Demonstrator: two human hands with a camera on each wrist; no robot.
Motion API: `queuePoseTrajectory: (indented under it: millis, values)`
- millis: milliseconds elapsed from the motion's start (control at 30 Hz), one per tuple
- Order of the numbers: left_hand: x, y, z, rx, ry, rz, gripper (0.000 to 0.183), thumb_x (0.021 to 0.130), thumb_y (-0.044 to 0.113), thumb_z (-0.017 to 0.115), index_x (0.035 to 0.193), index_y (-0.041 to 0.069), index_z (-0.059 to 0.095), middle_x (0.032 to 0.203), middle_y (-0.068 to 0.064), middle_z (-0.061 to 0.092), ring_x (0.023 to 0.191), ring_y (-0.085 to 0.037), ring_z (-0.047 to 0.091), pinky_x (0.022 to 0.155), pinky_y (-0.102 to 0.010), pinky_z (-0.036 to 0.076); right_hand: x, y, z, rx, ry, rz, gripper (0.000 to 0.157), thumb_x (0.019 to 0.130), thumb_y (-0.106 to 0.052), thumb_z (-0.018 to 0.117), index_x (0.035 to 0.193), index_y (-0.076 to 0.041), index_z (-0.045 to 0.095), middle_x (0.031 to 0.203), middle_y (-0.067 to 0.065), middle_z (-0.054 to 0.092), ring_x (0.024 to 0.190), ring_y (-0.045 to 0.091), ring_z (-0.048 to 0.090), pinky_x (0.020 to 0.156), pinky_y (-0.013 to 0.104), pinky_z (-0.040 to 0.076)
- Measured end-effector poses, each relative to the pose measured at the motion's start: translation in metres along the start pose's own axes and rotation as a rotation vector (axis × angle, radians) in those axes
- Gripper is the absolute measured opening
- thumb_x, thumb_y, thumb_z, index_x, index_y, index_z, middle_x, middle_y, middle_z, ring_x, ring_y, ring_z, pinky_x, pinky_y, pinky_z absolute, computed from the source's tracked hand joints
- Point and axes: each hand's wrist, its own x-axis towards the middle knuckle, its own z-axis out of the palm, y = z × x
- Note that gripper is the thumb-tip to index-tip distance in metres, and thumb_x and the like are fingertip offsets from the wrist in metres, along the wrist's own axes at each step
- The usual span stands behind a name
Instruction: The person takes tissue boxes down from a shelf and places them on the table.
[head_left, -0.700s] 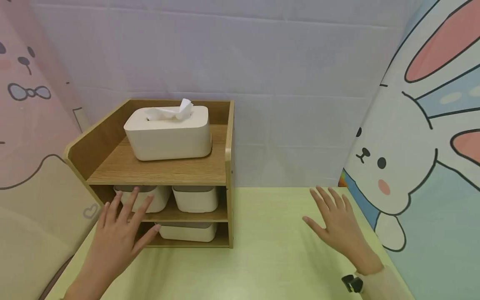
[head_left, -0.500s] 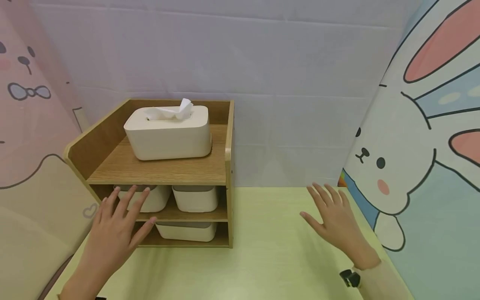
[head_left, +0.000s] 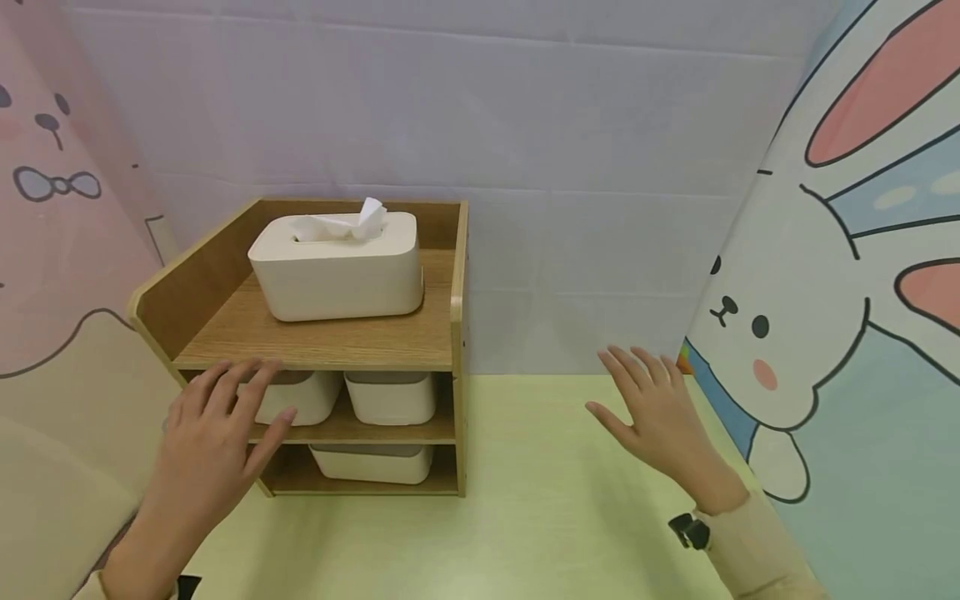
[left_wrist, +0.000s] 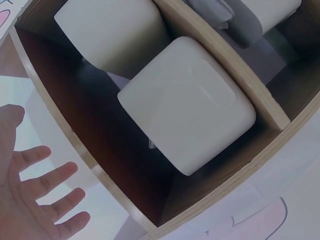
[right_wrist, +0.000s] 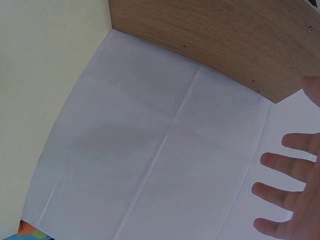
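The left hand point(head_left: 206, 442) is at the lower left of the head view, fingers spread wide, with hold of nothing. It is up in front of the wooden shelf point(head_left: 315, 354), left of the middle. Three white bins point(head_left: 390, 404) with gray tops show inside: two in the middle row, one at the bottom. A white tissue box point(head_left: 337, 283) sits on top. The right hand point(head_left: 660, 417), right of the middle, has spread fingers and holds nothing above the pale table point(head_left: 525, 475).

Wood-grain shelf point(head_left: 315, 343), smooth matt bins point(head_left: 391, 403).
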Motion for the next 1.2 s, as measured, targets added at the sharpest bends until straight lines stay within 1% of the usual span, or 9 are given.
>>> queuePoseTrajectory:
  millis: [133, 333, 400, 533, 733, 800, 967, 1133, 1200]
  values:
    - [0.008, -0.003, -0.003, 0.017, 0.038, 0.004, 0.064, 0.093, 0.054, 0.027, 0.123, 0.005, 0.053, 0.116, -0.024, 0.055, 0.109, -0.045, 0.045, 0.084, -0.059, 0.038, 0.009, -0.002, -0.002, -0.002, 0.014, -0.020, 0.071, 0.090, -0.059, 0.031, 0.130, -0.004, 0.048, 0.127, 0.017, 0.053, 0.115, 0.042, 0.047, 0.095, 0.063, 0.033]
    - [0.020, -0.009, -0.009, 0.039, 0.039, 0.011, 0.062, 0.093, 0.051, 0.027, 0.126, 0.004, 0.052, 0.116, -0.026, 0.056, 0.109, -0.045, 0.046, 0.082, -0.059, 0.040, 0.022, -0.005, -0.004, 0.019, 0.041, -0.031, 0.070, 0.091, -0.058, 0.028, 0.129, -0.004, 0.049, 0.126, 0.017, 0.054, 0.115, 0.041, 0.047, 0.095, 0.063, 0.033]
    - [0.024, -0.011, -0.010, 0.042, 0.038, 0.016, 0.062, 0.094, 0.051, 0.027, 0.126, 0.003, 0.051, 0.116, -0.027, 0.056, 0.110, -0.046, 0.046, 0.083, -0.060, 0.040, 0.026, -0.006, -0.006, 0.024, 0.044, -0.038, 0.069, 0.091, -0.058, 0.028, 0.128, -0.004, 0.049, 0.126, 0.016, 0.054, 0.114, 0.040, 0.048, 0.095, 0.063, 0.033]
    - [0.034, -0.016, -0.011, 0.036, 0.079, 0.024, 0.061, 0.093, 0.049, 0.029, 0.122, 0.002, 0.054, 0.115, -0.027, 0.056, 0.108, -0.047, 0.047, 0.086, -0.059, 0.040, 0.036, -0.009, -0.010, 0.024, 0.047, -0.057, 0.067, 0.092, -0.057, 0.029, 0.127, -0.004, 0.050, 0.125, 0.016, 0.055, 0.114, 0.040, 0.048, 0.094, 0.063, 0.034]
    - [0.051, -0.026, -0.013, 0.030, 0.147, 0.009, 0.061, 0.093, 0.050, 0.028, 0.120, 0.002, 0.055, 0.117, -0.026, 0.055, 0.108, -0.047, 0.047, 0.088, -0.061, 0.038, 0.056, -0.013, -0.017, 0.030, 0.069, -0.096, 0.066, 0.092, -0.056, 0.028, 0.127, -0.005, 0.051, 0.124, 0.016, 0.055, 0.113, 0.038, 0.048, 0.093, 0.061, 0.036]
    - [0.056, -0.030, -0.014, 0.032, 0.147, 0.003, 0.059, 0.092, 0.048, 0.031, 0.122, 0.002, 0.054, 0.119, -0.026, 0.054, 0.109, -0.047, 0.046, 0.090, -0.061, 0.037, 0.063, -0.015, -0.018, 0.036, 0.077, -0.109, 0.065, 0.092, -0.055, 0.029, 0.127, -0.005, 0.051, 0.124, 0.016, 0.055, 0.113, 0.037, 0.048, 0.094, 0.060, 0.036]
    - [0.065, -0.040, -0.016, 0.031, 0.131, -0.008, 0.048, 0.089, 0.034, 0.041, 0.123, 0.002, 0.053, 0.120, -0.027, 0.052, 0.108, -0.048, 0.045, 0.093, -0.060, 0.036, 0.080, -0.020, -0.022, 0.060, 0.094, -0.135, 0.059, 0.091, -0.050, 0.039, 0.127, -0.005, 0.051, 0.124, 0.015, 0.055, 0.113, 0.037, 0.048, 0.094, 0.057, 0.036]
    - [0.073, -0.050, -0.016, 0.070, 0.168, 0.001, 0.045, 0.086, 0.029, 0.042, 0.121, 0.001, 0.053, 0.116, -0.029, 0.053, 0.098, -0.051, 0.048, 0.082, -0.061, 0.040, 0.096, -0.026, -0.026, 0.067, 0.109, -0.159, 0.054, 0.087, -0.043, 0.050, 0.126, -0.005, 0.052, 0.125, 0.014, 0.055, 0.114, 0.036, 0.048, 0.095, 0.056, 0.037]
    - [0.076, -0.055, -0.017, 0.086, 0.160, -0.015, 0.045, 0.086, 0.028, 0.043, 0.121, 0.001, 0.052, 0.116, -0.029, 0.053, 0.095, -0.052, 0.049, 0.080, -0.062, 0.040, 0.103, -0.029, -0.028, 0.069, 0.108, -0.169, 0.053, 0.085, -0.040, 0.053, 0.126, -0.005, 0.052, 0.125, 0.014, 0.055, 0.114, 0.036, 0.048, 0.095, 0.055, 0.037]
